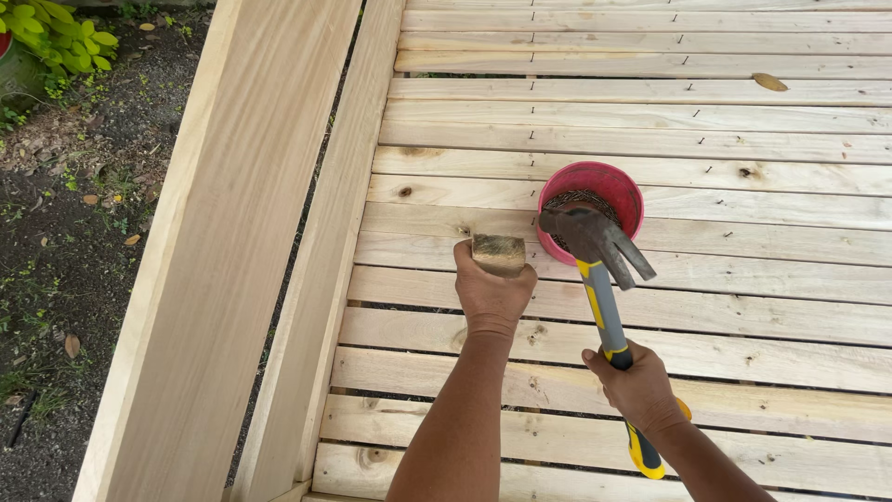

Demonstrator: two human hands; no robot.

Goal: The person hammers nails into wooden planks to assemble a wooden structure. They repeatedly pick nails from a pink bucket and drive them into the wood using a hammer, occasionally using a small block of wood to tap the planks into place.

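Green leaves [56,37] show at the top left corner, above dark soil [65,260] scattered with dry leaves. Next comes a wide pale plank [223,279] running up the view, with a narrower rail [325,279] just beside it. From there a deck of pale slats [650,316] stretches to the right edge, with thin gaps between the boards and small nails dotting the upper rows. The left hand [492,293] is clamped on a small wood block [498,253], pressing it down on a slat near the rail. Just right of the block, a pink tub [591,209] holding dark nails sits on the slats. The right hand [636,386] is closed around the grey and yellow handle of a claw hammer [596,244], whose dark head hangs over the tub's near rim, claw pointing right. The two hands are apart. One dry leaf [769,82] lies on a slat at the upper right.
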